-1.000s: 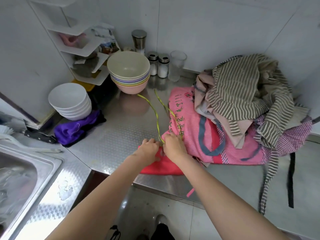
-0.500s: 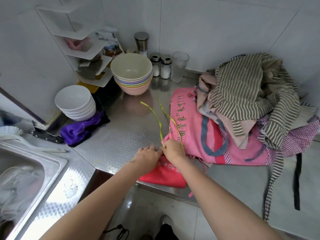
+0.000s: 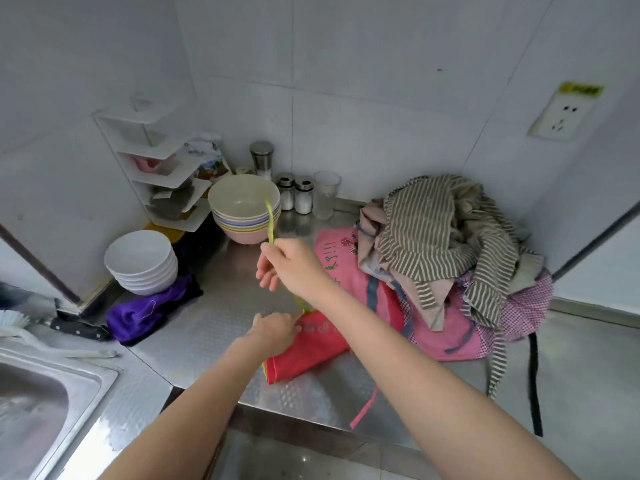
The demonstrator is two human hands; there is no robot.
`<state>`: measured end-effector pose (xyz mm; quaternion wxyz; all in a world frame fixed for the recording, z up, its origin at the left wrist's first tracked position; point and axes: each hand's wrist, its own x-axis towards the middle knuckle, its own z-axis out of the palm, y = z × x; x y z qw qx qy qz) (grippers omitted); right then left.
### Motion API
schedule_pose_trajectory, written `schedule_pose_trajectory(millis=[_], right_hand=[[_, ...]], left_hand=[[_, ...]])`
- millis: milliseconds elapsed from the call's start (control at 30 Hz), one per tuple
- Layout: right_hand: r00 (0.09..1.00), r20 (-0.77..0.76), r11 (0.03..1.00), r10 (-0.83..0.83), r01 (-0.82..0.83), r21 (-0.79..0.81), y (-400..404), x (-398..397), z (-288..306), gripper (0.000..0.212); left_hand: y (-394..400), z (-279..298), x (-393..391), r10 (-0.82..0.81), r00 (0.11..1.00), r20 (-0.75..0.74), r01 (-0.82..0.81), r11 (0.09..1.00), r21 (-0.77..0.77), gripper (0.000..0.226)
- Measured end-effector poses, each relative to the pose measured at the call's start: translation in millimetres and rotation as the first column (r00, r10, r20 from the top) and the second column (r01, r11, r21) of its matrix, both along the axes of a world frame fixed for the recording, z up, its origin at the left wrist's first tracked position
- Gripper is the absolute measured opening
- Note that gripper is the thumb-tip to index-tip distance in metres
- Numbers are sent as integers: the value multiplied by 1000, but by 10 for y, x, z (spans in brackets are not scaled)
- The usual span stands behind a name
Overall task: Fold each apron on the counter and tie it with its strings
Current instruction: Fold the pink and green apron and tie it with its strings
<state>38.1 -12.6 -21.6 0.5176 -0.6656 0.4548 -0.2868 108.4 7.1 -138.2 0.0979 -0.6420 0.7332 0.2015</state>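
- Red apron point(image 3: 308, 348), folded into a narrow bundle, lies at the counter point(image 3: 207, 327) front edge; long axis runs from near-left to far-right.
- Left hand point(image 3: 277, 329) presses down on the bundle's upper left end, fingers fairly flat; whether it pinches a string there cannot be told.
- Right hand point(image 3: 289, 266) is raised above and behind it, pinching the yellow-green string point(image 3: 270, 220), which runs taut down toward the bundle.
- Hands apart, right higher.
- Judgement: the string must next wrap across the short axis; left hand anchors.
- Pile of unfolded aprons point(image 3: 446, 251) waits just right.
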Motion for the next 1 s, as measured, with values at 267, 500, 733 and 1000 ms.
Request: schedule_pose_trajectory(millis=[267,500,733,1000], right_hand=[[859,381,916,-341,212,341,382,-652,-39,33],[648,390,568,-654,81,819,466,-892,-442,21],[960,168,767,-224,68,639,275,-1032,-39,8],[999,-22,959,24,-17,284,159,-830,245,23]], left_hand=[[-301,438,481,495,497,-712,-561,810,171,25],[-97,1231,544,446,62,-893,-143,889,435,18],[33,1610,315,-55,795,-605,354,851,388,20],[-124,1366,64,-194,961,-195,216,971,99,36]])
